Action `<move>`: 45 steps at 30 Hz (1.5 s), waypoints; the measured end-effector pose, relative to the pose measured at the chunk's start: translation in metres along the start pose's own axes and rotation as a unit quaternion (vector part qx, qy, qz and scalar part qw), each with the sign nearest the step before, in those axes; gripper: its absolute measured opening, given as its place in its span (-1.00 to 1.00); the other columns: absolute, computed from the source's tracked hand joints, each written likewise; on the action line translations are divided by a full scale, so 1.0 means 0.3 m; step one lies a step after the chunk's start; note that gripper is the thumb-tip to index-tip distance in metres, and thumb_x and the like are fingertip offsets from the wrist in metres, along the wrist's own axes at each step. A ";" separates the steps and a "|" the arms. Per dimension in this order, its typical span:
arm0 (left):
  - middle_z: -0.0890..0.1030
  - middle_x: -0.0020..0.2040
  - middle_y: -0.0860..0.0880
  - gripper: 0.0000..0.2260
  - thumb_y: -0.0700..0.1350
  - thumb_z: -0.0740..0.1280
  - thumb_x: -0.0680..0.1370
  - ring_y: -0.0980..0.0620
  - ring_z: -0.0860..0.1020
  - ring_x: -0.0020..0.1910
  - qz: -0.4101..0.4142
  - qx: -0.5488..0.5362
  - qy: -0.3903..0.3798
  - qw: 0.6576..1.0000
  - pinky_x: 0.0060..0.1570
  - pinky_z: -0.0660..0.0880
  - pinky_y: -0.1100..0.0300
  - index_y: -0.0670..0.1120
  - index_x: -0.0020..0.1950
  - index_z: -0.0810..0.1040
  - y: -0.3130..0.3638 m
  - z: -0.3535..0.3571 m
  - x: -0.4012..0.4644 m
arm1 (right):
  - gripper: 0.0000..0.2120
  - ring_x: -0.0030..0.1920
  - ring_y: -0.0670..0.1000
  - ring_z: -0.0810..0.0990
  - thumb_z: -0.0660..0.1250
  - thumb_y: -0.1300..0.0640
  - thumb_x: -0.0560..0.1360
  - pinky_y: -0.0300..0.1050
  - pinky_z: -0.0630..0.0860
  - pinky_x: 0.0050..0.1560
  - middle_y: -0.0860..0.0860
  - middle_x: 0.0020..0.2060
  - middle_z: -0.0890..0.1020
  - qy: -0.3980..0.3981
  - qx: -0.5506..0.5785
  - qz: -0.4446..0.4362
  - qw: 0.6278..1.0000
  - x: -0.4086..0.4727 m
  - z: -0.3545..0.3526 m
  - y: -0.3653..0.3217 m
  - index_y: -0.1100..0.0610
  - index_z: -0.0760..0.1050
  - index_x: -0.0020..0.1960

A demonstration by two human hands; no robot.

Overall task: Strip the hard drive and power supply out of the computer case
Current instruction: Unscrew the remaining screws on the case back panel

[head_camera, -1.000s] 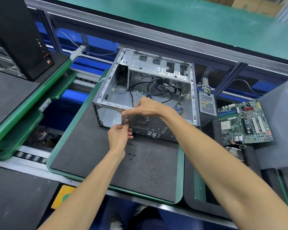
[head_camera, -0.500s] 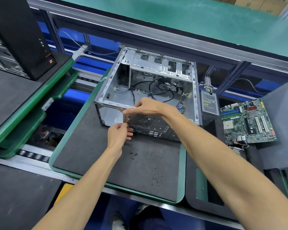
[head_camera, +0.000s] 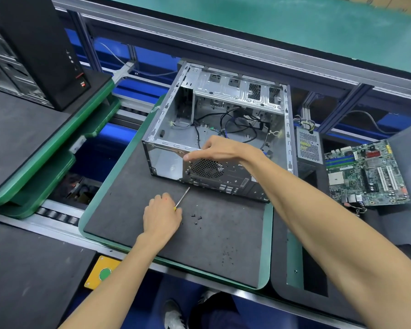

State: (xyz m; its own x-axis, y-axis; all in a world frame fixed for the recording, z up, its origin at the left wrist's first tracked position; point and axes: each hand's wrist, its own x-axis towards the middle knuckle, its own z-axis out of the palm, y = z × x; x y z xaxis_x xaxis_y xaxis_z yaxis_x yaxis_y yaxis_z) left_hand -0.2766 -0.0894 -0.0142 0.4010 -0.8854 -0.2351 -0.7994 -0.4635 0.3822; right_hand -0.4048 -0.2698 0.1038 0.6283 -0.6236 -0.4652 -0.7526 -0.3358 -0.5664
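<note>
The open metal computer case point(head_camera: 237, 92) lies on a dark mat point(head_camera: 207, 248), with loose black cables point(head_camera: 240, 124) inside. My right hand point(head_camera: 220, 148) grips the top edge of the case's rear panel, just above the round fan grille point(head_camera: 207, 168). My left hand point(head_camera: 161, 216) is down on the mat in front of the case and holds a screwdriver point(head_camera: 182, 197), whose shaft points up at the rear panel. A grey perforated power supply point(head_camera: 309, 146) sits outside the case at its right. No hard drive shows.
A motherboard point(head_camera: 365, 173) lies at the right on a grey pad. Loose black screws point(head_camera: 196, 218) sit on the mat by my left hand. A black tower case point(head_camera: 33, 43) stands at the far left. A yellow box with a green button point(head_camera: 102, 273) is at the front rail.
My left hand has dropped from the case's rear panel to the mat, bringing the screwdriver with it. My right hand has stayed on the panel's top edge.
</note>
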 end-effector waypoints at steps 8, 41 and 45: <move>0.53 -0.02 -0.06 -0.89 -0.02 0.14 0.69 -0.15 0.50 -0.16 0.047 -0.086 0.082 0.992 -0.20 0.44 0.00 -0.04 0.06 0.37 -0.014 -0.020 -0.044 | -0.32 -0.54 -0.06 0.09 0.38 -0.42 0.40 -0.07 0.06 -0.33 -0.13 -0.56 0.13 0.008 -0.001 0.002 1.000 -0.003 0.000 -0.004 0.02 0.09 -0.45; 0.47 -0.29 0.02 -0.88 -0.05 0.26 0.56 -0.07 0.46 -0.35 0.043 -0.156 0.114 0.980 -0.28 0.48 0.02 0.02 -0.12 0.32 0.007 -0.038 -0.063 | -0.46 -0.57 -0.08 0.07 0.39 -0.38 0.42 -0.30 0.06 -0.58 -0.08 -0.54 0.16 0.022 -0.003 0.010 1.000 -0.041 0.000 -0.029 0.11 0.44 -0.29; 0.49 -0.25 0.02 -0.89 -0.07 0.26 0.58 -0.11 0.48 -0.33 0.047 -0.155 0.119 0.980 -0.27 0.49 0.00 0.01 -0.10 0.34 0.004 -0.037 -0.060 | -0.48 -0.55 -0.06 0.08 0.37 -0.41 0.42 -0.21 0.10 -0.47 -0.09 -0.54 0.14 0.021 -0.004 0.012 1.000 -0.040 0.000 -0.033 0.08 0.51 -0.14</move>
State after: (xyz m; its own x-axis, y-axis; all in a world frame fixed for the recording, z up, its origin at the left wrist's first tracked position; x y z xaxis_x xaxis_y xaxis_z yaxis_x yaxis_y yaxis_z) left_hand -0.2797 -0.0745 0.0004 0.4542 -0.8908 0.0146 -0.6784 -0.3352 0.6537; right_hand -0.4050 -0.2589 0.1150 0.6022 -0.6596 -0.4497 -0.7683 -0.3259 -0.5509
